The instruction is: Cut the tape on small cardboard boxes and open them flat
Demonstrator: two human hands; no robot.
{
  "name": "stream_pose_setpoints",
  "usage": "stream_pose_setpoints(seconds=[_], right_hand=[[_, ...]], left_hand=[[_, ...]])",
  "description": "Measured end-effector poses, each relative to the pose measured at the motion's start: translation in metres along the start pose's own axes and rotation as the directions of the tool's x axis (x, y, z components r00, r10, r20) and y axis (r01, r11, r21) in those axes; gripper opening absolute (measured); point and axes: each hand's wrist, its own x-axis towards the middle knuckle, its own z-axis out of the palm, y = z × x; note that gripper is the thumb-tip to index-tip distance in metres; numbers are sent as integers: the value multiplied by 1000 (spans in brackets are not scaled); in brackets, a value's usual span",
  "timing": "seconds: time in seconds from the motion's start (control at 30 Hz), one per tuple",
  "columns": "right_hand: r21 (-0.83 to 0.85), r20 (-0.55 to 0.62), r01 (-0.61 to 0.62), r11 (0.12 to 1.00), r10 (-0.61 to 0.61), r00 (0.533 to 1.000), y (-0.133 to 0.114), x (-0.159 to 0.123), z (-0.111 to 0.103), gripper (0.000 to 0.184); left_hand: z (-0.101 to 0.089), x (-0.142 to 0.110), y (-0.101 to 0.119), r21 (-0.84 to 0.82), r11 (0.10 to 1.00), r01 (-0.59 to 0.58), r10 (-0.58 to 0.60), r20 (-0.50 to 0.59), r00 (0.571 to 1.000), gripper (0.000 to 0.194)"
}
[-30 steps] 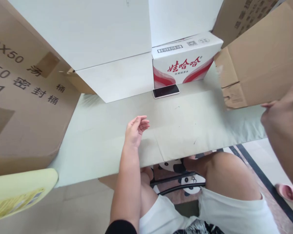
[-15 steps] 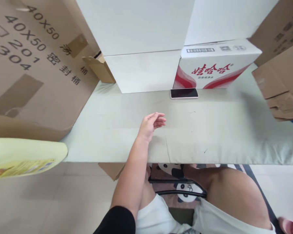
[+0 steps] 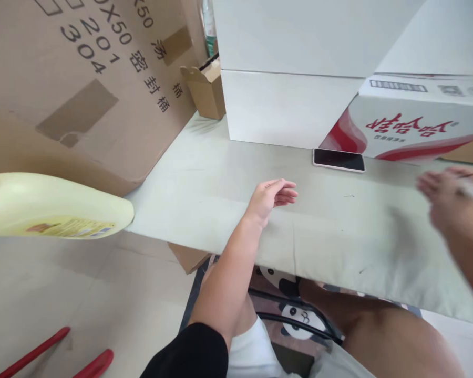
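My left hand (image 3: 271,199) rests on its edge on the pale green cloth-covered table (image 3: 228,210). Its fingers are loosely stretched and it holds nothing. At the right side my right hand (image 3: 453,197) is over the table, smeared by motion. A small white object (image 3: 472,189) shows in its grip, too blurred to name. Between the two hands and farther back lies a phone (image 3: 339,159) with a dark screen and a pale rim, close to the white boxes.
White boxes (image 3: 276,107) and a red-and-white carton (image 3: 410,126) line the back. A large brown carton (image 3: 74,105) stands left, by a small cardboard box (image 3: 207,94). A pale yellow bottle (image 3: 59,205) juts in from the left. Red bars (image 3: 35,352) show low left.
My right hand has come into view from the right with a small white object. The view has swung, shifting the table's things rightward. My left hand keeps its pose on the table.
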Motion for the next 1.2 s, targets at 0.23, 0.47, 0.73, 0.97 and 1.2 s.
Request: stream_pose_setpoints(seconds=[0.23, 0.47, 0.73, 0.97, 1.2], right_hand=[[-201, 474, 159, 967, -46, 879, 37, -97, 70, 16], [-315, 593, 563, 764, -304, 745, 67, -94, 72, 16], [-263, 553, 729, 632, -520, 651, 69, -98, 74, 10], [-285, 558, 787, 547, -573, 600, 53, -96, 75, 15], [-293, 558, 709, 642, -487, 672, 64, -96, 74, 11]], left_hand=[[-25, -6, 5, 12, 1000, 23, -22, -113, 993, 28], [-74, 60, 61, 328, 941, -87, 254, -513, 820, 29], [-136, 161, 219, 838, 503, -214, 734, -283, 618, 34], [-153, 205, 259, 887, 440, -140, 714, -251, 654, 31], [-148, 159, 233, 936, 310, -166, 681, -97, 726, 20]])
